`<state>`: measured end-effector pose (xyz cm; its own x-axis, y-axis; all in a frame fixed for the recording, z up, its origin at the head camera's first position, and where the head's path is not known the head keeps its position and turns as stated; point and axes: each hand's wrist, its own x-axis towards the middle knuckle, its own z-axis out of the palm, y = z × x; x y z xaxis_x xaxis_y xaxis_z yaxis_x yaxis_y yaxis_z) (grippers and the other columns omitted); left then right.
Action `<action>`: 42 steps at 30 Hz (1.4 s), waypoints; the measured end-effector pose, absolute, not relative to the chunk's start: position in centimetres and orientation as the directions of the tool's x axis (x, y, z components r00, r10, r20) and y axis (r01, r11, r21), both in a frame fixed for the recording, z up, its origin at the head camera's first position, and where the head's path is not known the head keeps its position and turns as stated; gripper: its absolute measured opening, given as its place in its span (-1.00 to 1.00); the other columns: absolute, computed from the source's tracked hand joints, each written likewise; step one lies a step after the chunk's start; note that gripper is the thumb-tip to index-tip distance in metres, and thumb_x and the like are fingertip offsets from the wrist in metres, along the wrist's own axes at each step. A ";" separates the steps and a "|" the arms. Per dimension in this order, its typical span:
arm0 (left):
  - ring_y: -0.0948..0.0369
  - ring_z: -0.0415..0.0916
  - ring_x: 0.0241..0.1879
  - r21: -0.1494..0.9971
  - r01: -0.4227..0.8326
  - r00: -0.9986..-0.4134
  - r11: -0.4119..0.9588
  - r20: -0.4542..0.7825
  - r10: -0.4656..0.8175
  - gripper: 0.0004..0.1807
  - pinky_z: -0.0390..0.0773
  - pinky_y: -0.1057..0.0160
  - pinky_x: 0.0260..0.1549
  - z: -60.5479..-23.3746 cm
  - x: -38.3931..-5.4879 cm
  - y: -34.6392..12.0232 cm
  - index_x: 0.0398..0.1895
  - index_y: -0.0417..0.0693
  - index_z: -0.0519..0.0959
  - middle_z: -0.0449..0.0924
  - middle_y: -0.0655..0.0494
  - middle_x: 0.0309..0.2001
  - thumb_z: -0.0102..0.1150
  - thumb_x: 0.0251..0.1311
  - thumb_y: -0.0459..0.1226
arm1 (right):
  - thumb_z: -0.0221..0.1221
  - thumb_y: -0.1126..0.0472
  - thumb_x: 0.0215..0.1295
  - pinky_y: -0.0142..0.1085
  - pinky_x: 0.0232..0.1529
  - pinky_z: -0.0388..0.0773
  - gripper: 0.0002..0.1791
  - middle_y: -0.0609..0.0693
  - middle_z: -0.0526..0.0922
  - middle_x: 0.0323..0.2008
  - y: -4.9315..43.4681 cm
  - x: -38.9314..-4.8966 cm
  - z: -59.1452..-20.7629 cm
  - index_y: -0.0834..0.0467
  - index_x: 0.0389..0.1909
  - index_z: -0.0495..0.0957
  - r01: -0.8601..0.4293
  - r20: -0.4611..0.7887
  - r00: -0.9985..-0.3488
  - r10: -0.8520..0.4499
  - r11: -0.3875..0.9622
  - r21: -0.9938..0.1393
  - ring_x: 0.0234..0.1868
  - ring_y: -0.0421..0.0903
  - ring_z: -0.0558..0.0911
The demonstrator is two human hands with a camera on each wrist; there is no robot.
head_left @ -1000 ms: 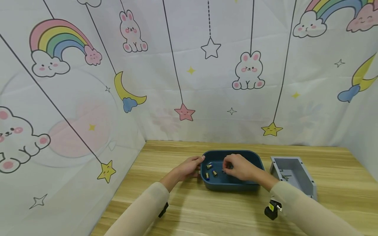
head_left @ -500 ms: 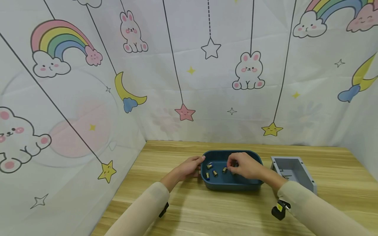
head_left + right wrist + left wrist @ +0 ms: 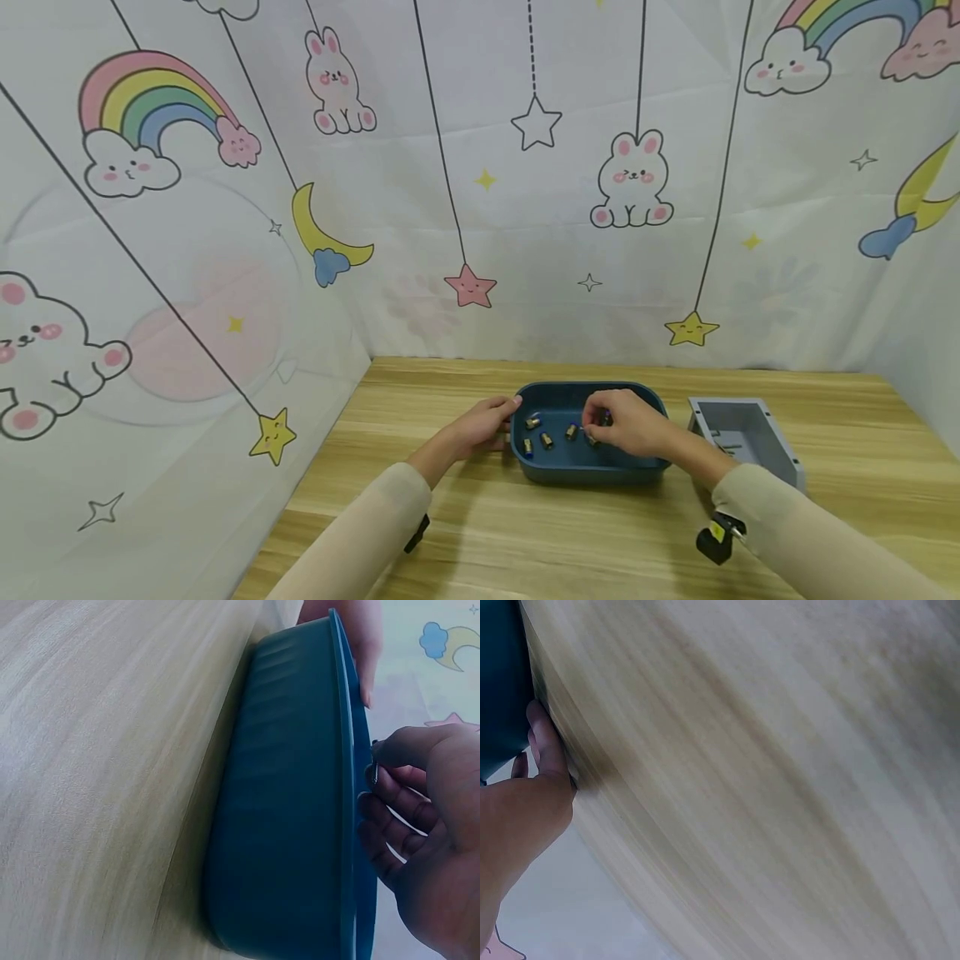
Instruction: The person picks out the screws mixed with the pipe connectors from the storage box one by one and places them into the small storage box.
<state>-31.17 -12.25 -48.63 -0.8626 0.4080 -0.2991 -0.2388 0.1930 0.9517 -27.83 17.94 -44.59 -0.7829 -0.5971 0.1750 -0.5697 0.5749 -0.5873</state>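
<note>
A dark blue oblong bin (image 3: 592, 476) holds several small brass-coloured fittings (image 3: 547, 441), some with blue ends. At its left end, my left hand (image 3: 480, 423) rests against the outer wall, thumb by the rim and fingers straight along the side. Over the inside of the bin, my right hand (image 3: 626, 423) pinches a small, thin silvery metal piece (image 3: 376, 769) between thumb and fingertips. Its fingertips are close by one of the fittings in the head view. The palm and wrist cover part of the bin's right side.
A grey rectangular box (image 3: 780, 437) with several thin metal pieces (image 3: 727, 448) inside stands just right of the bin, partly hidden by the right forearm. Both stand on a wood-grain table (image 3: 525, 542). A printed white curtain (image 3: 405, 208) hangs behind and to the left.
My right hand has shifted slightly to the right within the bin, and fittings it had covered now show. My left hand stays at the bin's left end.
</note>
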 end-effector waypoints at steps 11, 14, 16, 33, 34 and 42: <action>0.08 0.61 0.09 0.953 -0.233 -0.863 0.195 -0.295 0.410 -0.39 0.72 0.05 0.03 -48.8 -31.2 -12.1 0.46 -0.26 0.41 0.58 -0.17 0.18 -0.05 0.68 0.05 | 0.38 0.29 0.40 -0.31 -0.31 0.57 -0.85 -0.25 0.61 -0.38 18.4 -27.8 -45.0 -0.01 -0.32 0.65 -0.582 0.195 -0.778 -0.598 0.567 -0.582 -0.36 -0.28 0.55; 0.08 0.61 0.09 0.954 -0.231 -0.863 0.192 -0.292 0.411 -0.40 0.73 0.05 0.02 -48.8 -31.2 -12.2 0.45 -0.26 0.42 0.58 -0.17 0.18 -0.06 0.68 0.05 | 0.38 0.29 0.39 -0.31 -0.33 0.58 -0.88 -0.24 0.62 -0.38 18.6 -27.7 -44.8 0.02 -0.31 0.67 -0.594 0.214 -0.770 -0.601 0.553 -0.585 -0.37 -0.28 0.55; 0.09 0.62 0.08 0.954 -0.230 -0.864 0.193 -0.291 0.411 -0.39 0.73 0.06 0.02 -48.8 -31.2 -12.2 0.45 -0.26 0.42 0.58 -0.17 0.18 -0.06 0.68 0.05 | 0.37 0.30 0.39 -0.32 -0.33 0.57 -0.89 -0.23 0.63 -0.38 18.8 -27.7 -44.6 0.05 -0.31 0.68 -0.594 0.216 -0.770 -0.601 0.549 -0.588 -0.37 -0.28 0.55; 0.11 0.62 0.06 0.954 -0.229 -0.862 0.194 -0.292 0.414 -0.39 0.73 0.07 0.01 -48.6 -31.1 -12.1 0.45 -0.27 0.41 0.59 -0.17 0.16 -0.06 0.68 0.05 | 0.34 0.35 0.38 -0.29 -0.28 0.58 -0.93 -0.13 0.61 -0.34 20.4 -28.0 -42.5 0.13 -0.28 0.66 -0.540 0.149 -0.781 -0.607 0.536 -0.649 -0.32 -0.19 0.55; 0.11 0.62 0.06 0.954 -0.230 -0.862 0.193 -0.292 0.415 -0.39 0.73 0.06 0.01 -48.6 -31.1 -12.1 0.45 -0.27 0.41 0.59 -0.17 0.16 -0.06 0.68 0.05 | 0.34 0.34 0.39 -0.29 -0.28 0.58 -0.92 -0.13 0.62 -0.34 20.6 -28.0 -42.5 0.11 -0.28 0.66 -0.543 0.149 -0.779 -0.609 0.537 -0.646 -0.32 -0.19 0.55; 0.11 0.63 0.07 0.954 -0.229 -0.861 0.195 -0.292 0.417 -0.36 0.73 0.07 0.00 -48.6 -31.0 -12.2 0.48 -0.26 0.40 0.59 -0.16 0.16 -0.05 0.67 0.08 | 0.33 0.33 0.43 -0.30 -0.32 0.58 -0.92 -0.12 0.62 -0.35 22.0 -27.6 -42.2 0.11 -0.28 0.66 -0.513 0.136 -0.801 -0.584 0.551 -0.658 -0.35 -0.17 0.55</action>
